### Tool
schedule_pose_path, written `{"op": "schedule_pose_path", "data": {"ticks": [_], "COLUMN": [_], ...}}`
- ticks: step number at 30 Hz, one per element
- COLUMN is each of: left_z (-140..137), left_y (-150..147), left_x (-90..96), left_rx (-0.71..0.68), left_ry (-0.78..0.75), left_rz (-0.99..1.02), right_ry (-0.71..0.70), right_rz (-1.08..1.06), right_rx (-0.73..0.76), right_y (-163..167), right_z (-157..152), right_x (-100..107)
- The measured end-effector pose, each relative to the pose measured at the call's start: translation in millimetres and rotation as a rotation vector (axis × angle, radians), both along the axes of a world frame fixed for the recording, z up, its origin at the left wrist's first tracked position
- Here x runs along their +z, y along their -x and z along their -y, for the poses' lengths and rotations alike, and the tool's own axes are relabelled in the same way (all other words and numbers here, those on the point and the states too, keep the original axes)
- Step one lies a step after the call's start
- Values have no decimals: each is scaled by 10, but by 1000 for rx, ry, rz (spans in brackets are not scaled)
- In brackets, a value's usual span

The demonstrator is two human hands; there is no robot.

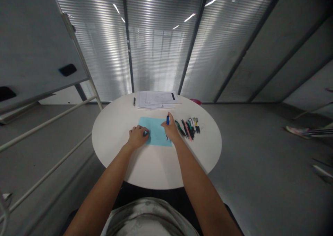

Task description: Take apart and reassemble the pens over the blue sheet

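Note:
A light blue sheet of paper (157,132) lies on the white round table (153,170). On its left edge rests my left hand (137,137), its thumb and forefinger curled into a closed ring. The gap inside that ring looks dark, and I cannot make out whether anything is held there. My right hand (170,129), over the right side of the sheet, is closed round a blue pen (168,120). The pen stands nearly upright in the picture, its metallic lower end showing below the fingers. Just right of this hand lies a row of several pens and markers (191,129).
A stack of printed papers (156,100) lies at the table's far side, with a dark pen (134,101) to its left. A whiteboard on a metal frame (62,119) stands at the left. Glass panels with blinds (156,55) rise behind. A person's shoe (298,131) shows at the right.

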State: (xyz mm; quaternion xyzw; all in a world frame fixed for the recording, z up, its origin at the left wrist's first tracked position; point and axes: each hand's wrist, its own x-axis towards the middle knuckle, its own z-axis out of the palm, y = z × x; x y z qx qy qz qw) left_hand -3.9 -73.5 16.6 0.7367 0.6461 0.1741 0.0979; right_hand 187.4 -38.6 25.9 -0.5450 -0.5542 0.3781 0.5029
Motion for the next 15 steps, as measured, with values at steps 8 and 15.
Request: {"op": "schedule_pose_path", "data": {"ticks": [8, 15], "left_z": [-6, -19], "left_y": [2, 22], "left_x": [-4, -36], "left_rx": [3, -1], "left_ry": [8, -14], "left_rz": [1, 7], "right_ry": [19, 52], "right_rz": [945, 1100], "right_rx": [-164, -249], "right_y": [-159, -272], "right_z": [117, 130], "right_x": [88, 95]}}
